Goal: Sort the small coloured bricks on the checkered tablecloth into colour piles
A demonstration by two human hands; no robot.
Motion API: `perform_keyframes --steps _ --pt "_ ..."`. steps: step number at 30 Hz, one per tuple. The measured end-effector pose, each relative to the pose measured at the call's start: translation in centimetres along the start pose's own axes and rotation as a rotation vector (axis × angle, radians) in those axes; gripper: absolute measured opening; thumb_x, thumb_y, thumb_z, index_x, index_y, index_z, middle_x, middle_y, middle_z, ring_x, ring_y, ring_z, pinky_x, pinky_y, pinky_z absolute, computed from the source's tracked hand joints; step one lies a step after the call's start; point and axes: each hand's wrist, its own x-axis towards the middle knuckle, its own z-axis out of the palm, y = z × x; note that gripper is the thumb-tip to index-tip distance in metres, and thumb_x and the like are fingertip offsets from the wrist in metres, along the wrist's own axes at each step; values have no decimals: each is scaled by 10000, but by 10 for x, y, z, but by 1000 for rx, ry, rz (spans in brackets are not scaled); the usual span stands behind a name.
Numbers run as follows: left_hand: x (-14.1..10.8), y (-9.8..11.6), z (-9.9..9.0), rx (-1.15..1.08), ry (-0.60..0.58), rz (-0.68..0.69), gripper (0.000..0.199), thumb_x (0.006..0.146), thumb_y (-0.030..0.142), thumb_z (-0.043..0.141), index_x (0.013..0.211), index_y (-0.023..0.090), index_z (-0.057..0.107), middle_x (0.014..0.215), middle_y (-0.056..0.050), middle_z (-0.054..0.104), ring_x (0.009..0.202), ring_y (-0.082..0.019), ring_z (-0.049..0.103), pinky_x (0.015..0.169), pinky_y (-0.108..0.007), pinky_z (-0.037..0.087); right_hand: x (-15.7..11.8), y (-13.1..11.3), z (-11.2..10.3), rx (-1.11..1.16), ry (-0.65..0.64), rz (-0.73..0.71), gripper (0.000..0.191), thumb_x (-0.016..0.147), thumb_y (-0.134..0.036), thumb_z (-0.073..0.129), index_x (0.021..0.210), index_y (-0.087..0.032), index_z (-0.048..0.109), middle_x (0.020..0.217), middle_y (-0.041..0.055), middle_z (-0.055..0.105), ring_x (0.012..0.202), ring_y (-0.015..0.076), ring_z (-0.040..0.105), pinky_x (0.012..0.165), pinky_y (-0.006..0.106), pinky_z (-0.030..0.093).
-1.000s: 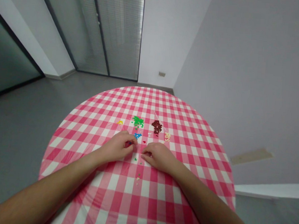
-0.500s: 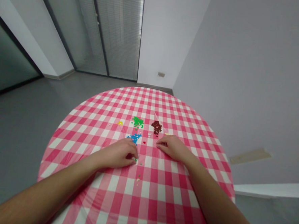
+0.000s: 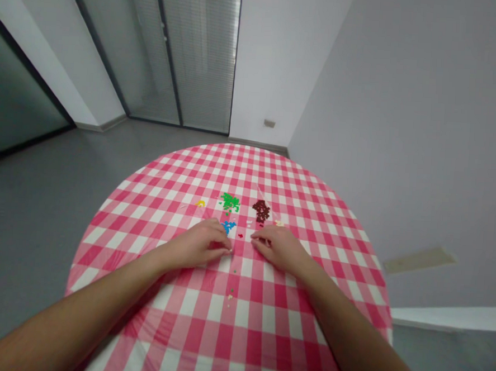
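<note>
My left hand [image 3: 204,243] is closed in a pinch over the table, thumb and fingertips together. A tiny pale speck shows at its fingertips, too small to name. The hand partly covers a heap of small blue pieces [image 3: 228,227]. My right hand [image 3: 281,247] is also closed, fingers bent and tips close together; whatever they hold, if anything, is hidden. A small red piece [image 3: 240,235] lies between the hands, left of the right fingertips. Beyond them are a pile of green pieces [image 3: 230,202] and one of dark brown pieces [image 3: 261,210].
A round table with a red-and-white checked cloth [image 3: 238,341] fills the middle. Yellow pieces [image 3: 200,203] lie left of the green pile, cream pieces [image 3: 279,223] behind my right hand. A few green and pale bits [image 3: 230,297] lie nearer me. A wall [image 3: 402,133] stands at right.
My left hand has moved slightly up and away from the near green bits, uncovering part of the cloth. My right hand has shifted a little left, toward the red piece.
</note>
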Motion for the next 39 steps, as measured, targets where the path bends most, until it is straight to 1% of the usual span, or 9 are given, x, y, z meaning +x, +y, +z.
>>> perform_keyframes --steps 3,5,9,13,19,29,32,36,39 --pt "1 -10 -2 34 98 -31 123 937 234 613 892 218 726 870 -34 721 850 -197 613 831 -363 444 -1 -19 16 102 -53 -154 184 926 -206 583 954 -193 764 948 67 769 834 183 673 749 277 456" --pt "1 -13 -2 36 129 -39 115 931 231 619 882 217 722 864 -31 721 842 -195 613 837 -366 441 -1 -27 23 158 -52 -178 175 919 -215 594 909 -188 766 895 62 761 782 172 657 711 268 447" --pt "2 -9 2 7 134 -7 135 947 242 594 899 214 717 863 -31 721 847 -192 604 820 -351 440 2 -32 27 369 31 -17 160 886 -242 638 934 -185 780 806 49 755 678 153 631 639 255 438" --pt "4 -2 9 3 138 23 155 968 270 576 926 217 715 891 -30 733 843 -189 593 813 -347 431 7 -24 28 645 34 166 164 852 -279 672 917 -189 792 830 49 775 716 168 668 643 253 475" --pt "6 1 13 -4 144 15 158 972 273 569 925 219 710 897 -35 733 865 -196 596 835 -356 436 8 -16 30 787 -9 206 151 819 -293 680 844 -191 789 804 41 769 711 168 661 637 258 486" --pt "3 5 13 -7 86 72 126 952 208 580 931 212 704 907 -28 714 879 -182 601 835 -338 438 2 -6 15 644 -93 102 161 814 -203 614 818 -198 775 774 15 759 689 148 650 632 240 473" --pt "2 -4 2 58 181 5 132 950 236 590 901 216 711 868 -22 717 859 -191 596 818 -342 440 2 -2 11 552 -45 150 164 825 -204 607 806 -184 769 765 24 755 689 154 652 614 241 460" --pt "3 -25 -8 182 370 -183 142 933 287 613 876 216 722 860 -28 727 847 -205 608 824 -363 443 5 -4 14 450 41 182 173 851 -191 597 844 -183 770 821 43 768 729 169 675 653 258 477" --pt "5 -40 -7 287 399 -254 182 932 270 592 831 204 728 804 -38 720 798 -207 606 802 -371 438 12 -6 24 290 169 133 187 894 -204 592 939 -189 773 913 68 763 816 184 670 742 293 484"
